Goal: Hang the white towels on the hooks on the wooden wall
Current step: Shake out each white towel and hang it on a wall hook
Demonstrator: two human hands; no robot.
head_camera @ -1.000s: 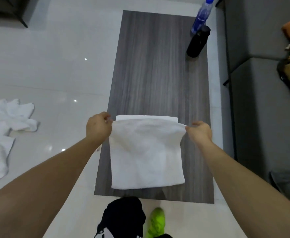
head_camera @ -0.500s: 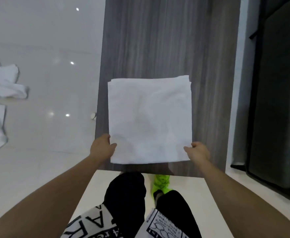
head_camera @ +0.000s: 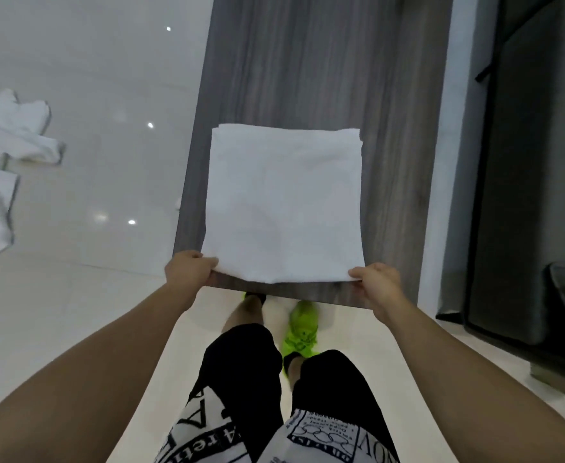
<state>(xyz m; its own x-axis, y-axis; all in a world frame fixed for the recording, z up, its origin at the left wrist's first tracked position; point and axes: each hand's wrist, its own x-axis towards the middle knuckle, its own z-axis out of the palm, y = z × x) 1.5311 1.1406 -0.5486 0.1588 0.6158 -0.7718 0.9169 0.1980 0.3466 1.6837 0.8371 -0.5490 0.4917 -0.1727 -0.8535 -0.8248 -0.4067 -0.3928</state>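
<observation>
**Folded white towel held flat at near edge of grey wooden tabletop**

Seen from above, looking down past both forearms. At centre of the frame, a folded white towel (head_camera: 284, 205), roughly square, lying flat on a long grey wood-grain tabletop (head_camera: 308, 61) that runs from the top of the frame down to just below centre. Plain white terry surface, smooth, with no pattern. Layered edges visible along the far side and at the upper right corner, where the folds sit slightly out of line. Near edge of the towel almost level with the near edge of the tabletop.

Left hand (head_camera: 191, 269), lower left of centre, pinching the near left corner of the towel, thumb on top and fingers curled beneath. Right hand (head_camera: 374, 282), lower right of centre, pinching the near right corner in the same way, thumb on top.

At far left of the frame, more white towels (head_camera: 3, 155) lying crumpled in a loose heap on the glossy pale floor (head_camera: 90, 78), well apart from the tabletop. Small bright ceiling-light reflections dotted across the floor.

At right of the frame, dark grey furniture (head_camera: 525, 195) standing beside the tabletop, a narrow strip of floor between them.

At bottom centre, below the tabletop edge, black shorts with white printed panels (head_camera: 257, 412) and a bright green shoe (head_camera: 301, 335) on the floor.

No containers visible.
</observation>
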